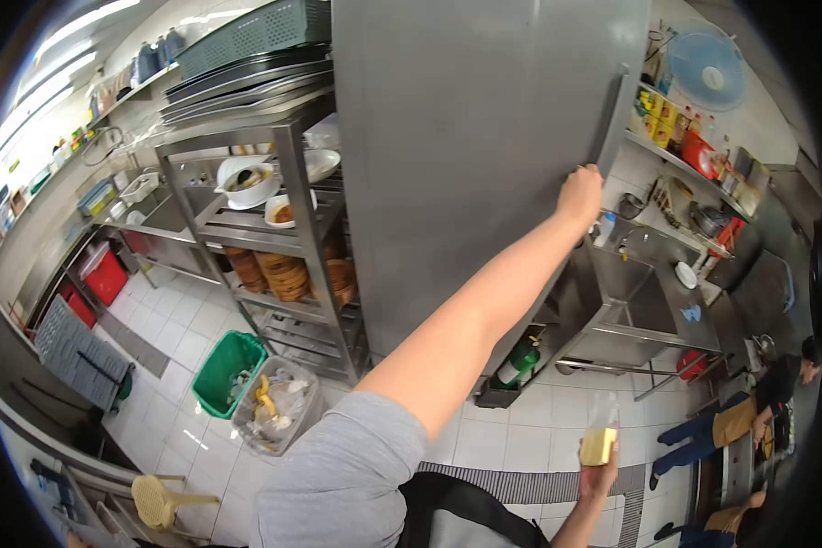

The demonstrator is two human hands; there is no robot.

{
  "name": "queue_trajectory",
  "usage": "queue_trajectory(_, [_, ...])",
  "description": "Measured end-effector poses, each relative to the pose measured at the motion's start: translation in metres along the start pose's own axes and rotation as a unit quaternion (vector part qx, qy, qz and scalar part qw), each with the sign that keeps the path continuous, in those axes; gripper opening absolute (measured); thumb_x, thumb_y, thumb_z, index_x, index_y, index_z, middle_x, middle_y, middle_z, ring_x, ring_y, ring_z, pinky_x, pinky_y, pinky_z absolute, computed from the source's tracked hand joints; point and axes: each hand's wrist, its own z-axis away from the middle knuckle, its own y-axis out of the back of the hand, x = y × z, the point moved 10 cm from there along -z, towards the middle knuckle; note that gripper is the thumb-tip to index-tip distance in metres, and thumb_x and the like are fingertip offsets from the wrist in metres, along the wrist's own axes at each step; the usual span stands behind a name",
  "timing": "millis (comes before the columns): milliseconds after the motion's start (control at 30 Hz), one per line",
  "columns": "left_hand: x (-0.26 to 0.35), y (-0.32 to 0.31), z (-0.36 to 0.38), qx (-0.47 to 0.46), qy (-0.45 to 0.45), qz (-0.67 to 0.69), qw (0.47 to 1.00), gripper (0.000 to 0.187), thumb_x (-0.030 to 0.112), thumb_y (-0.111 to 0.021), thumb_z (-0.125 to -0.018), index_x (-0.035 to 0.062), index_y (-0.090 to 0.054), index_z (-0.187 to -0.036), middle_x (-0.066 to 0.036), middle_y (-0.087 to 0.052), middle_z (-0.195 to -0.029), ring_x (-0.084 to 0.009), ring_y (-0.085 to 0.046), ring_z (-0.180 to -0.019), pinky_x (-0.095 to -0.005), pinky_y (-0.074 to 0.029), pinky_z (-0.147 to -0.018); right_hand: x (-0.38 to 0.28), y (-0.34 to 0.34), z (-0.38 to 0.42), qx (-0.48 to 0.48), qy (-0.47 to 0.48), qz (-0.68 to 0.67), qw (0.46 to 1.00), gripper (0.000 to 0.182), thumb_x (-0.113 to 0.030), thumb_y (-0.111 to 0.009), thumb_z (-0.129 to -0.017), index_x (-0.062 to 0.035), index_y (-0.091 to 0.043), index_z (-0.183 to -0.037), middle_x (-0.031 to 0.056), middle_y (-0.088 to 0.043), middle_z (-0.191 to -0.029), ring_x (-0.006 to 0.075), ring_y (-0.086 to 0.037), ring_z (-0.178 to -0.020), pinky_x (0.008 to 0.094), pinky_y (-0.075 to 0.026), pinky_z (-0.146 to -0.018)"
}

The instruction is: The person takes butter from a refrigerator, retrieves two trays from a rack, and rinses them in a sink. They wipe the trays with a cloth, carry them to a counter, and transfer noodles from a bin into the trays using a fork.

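Observation:
My left hand (580, 196) reaches up across the view, its fingers closed at the lower end of the long vertical handle (613, 114) of a tall stainless steel cabinet door (466, 155). Lower down on the right, my right hand (598, 477) holds a pale yellow block (597, 446) in a clear plastic bag (604, 411). The bag's loose top stands up above the block. The door fills the upper middle of the view.
A steel rack (288, 151) with trays, bowls and bamboo steamers stands left of the cabinet. Below it are a green bin (205, 370) and a clear bin (312, 438). A sink (632, 297) lies right. One person (740, 411) works at the far right; another is partly visible below. A stool (152, 500) sits lower left.

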Motion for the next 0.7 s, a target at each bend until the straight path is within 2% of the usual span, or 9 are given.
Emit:
queue_trajectory(100, [-0.01,-0.021,-0.011,-0.05,-0.013,-0.043,0.998,0.017,0.008,-0.057,-0.094,-0.007,-0.058,-0.102,-0.03,-0.067,-0.099,-0.0425,-0.068,-0.095,-0.0485,-0.057,-0.081,0.011,-0.051,-0.001,-0.058,-0.003,-0.007,0.998,0.064,-0.043,-0.051,-0.103,-0.0182,-0.029,-0.158,0.0122,-0.055,-0.134,0.0279,-0.064,-0.104,0.0397,-0.055,-0.088])
queue_trajectory(200, [-0.014,-0.016,0.011,-0.145,-0.011,-0.019,0.989,0.044,0.014,-0.064,-0.092,-0.0099,-0.046,-0.124,-0.035,-0.058,-0.119,-0.0464,-0.06,-0.113,-0.0499,-0.052,-0.094,0.031,-0.088,-0.017,-0.088,-0.016,0.0,0.996,0.067,-0.042,-0.053,-0.102,-0.0173,-0.027,-0.158,0.0122,-0.053,-0.137,0.0278,-0.062,-0.107,0.0411,-0.054,-0.092])
queue_trajectory(267, [-0.016,0.013,0.066,-0.232,-0.011,0.006,0.973,0.08,0.025,-0.07,-0.09,-0.0092,-0.025,-0.147,-0.037,-0.044,-0.139,-0.0469,-0.044,-0.134,-0.0501,-0.039,-0.111,0.037,-0.122,-0.024,-0.116,-0.02,0.014,0.993,0.066,-0.036,-0.053,-0.102,-0.0167,-0.026,-0.159,0.0118,-0.049,-0.143,0.0265,-0.057,-0.119,0.0411,-0.05,-0.099])
queue_trajectory(367, [-0.035,0.1,0.191,-0.361,-0.067,0.076,0.927,0.078,0.035,-0.064,-0.096,-0.0012,-0.025,-0.153,-0.025,-0.038,-0.152,-0.0398,-0.037,-0.142,-0.0463,-0.034,-0.116,0.049,-0.179,-0.033,-0.149,-0.02,0.071,0.986,0.063,-0.025,-0.051,-0.102,-0.0175,-0.025,-0.159,0.0112,-0.042,-0.153,0.0245,-0.049,-0.133,0.0395,-0.044,-0.107])
queue_trajectory(533, [-0.238,0.205,0.517,-0.55,0.259,-0.03,0.793,0.093,0.072,-0.044,-0.095,-0.006,-0.042,-0.145,-0.03,-0.047,-0.145,-0.0425,-0.048,-0.133,-0.0479,-0.039,-0.111,0.135,-0.304,-0.029,-0.305,-0.087,0.155,0.936,0.074,-0.013,-0.057,-0.097,-0.0192,-0.02,-0.161,0.0164,-0.036,-0.156,0.0287,-0.039,-0.142,0.0403,-0.034,-0.115])
queue_trajectory(600, [-0.26,0.27,0.632,-0.571,0.397,-0.054,0.717,0.094,0.078,-0.038,-0.093,-0.0079,-0.063,-0.123,-0.031,-0.061,-0.128,-0.0429,-0.059,-0.118,-0.0526,-0.044,-0.102,0.19,-0.351,-0.017,-0.365,-0.129,0.177,0.905,0.079,-0.008,-0.062,-0.094,-0.0191,-0.021,-0.161,0.0229,-0.034,-0.156,0.0295,-0.038,-0.143,0.0399,-0.036,-0.115])
queue_trajectory(633, [-0.282,0.3,0.694,-0.482,0.449,-0.045,0.751,0.09,0.077,-0.042,-0.092,-0.0069,-0.069,-0.109,-0.026,-0.071,-0.104,-0.0372,-0.067,-0.102,-0.0487,-0.05,-0.092,0.215,-0.374,-0.005,-0.399,-0.15,0.201,0.882,0.079,-0.006,-0.063,-0.094,-0.0187,-0.021,-0.16,0.0228,-0.034,-0.157,0.0292,-0.037,-0.143,0.0396,-0.037,-0.114])
queue_trajectory(667, [-0.274,0.337,0.744,-0.427,0.602,0.014,0.675,0.086,0.077,-0.046,-0.091,-0.0055,-0.07,-0.102,-0.017,-0.07,-0.088,-0.0276,-0.069,-0.084,-0.0418,-0.055,-0.077,0.24,-0.394,0.011,-0.421,-0.191,0.195,0.865,0.079,-0.006,-0.063,-0.094,-0.0199,-0.022,-0.16,0.0224,-0.035,-0.156,0.0282,-0.038,-0.143,0.0389,-0.037,-0.113])
queue_trajectory(700, [-0.288,0.366,0.806,-0.318,0.663,0.039,0.677,0.076,0.07,-0.055,-0.091,-0.0044,-0.07,-0.099,-0.01,-0.066,-0.08,-0.0208,-0.066,-0.07,-0.0356,-0.054,-0.065,0.262,-0.411,0.027,-0.44,-0.229,0.185,0.848,0.078,-0.008,-0.064,-0.095,-0.02,-0.022,-0.16,0.0222,-0.035,-0.156,0.0278,-0.038,-0.142,0.0383,-0.037,-0.113])
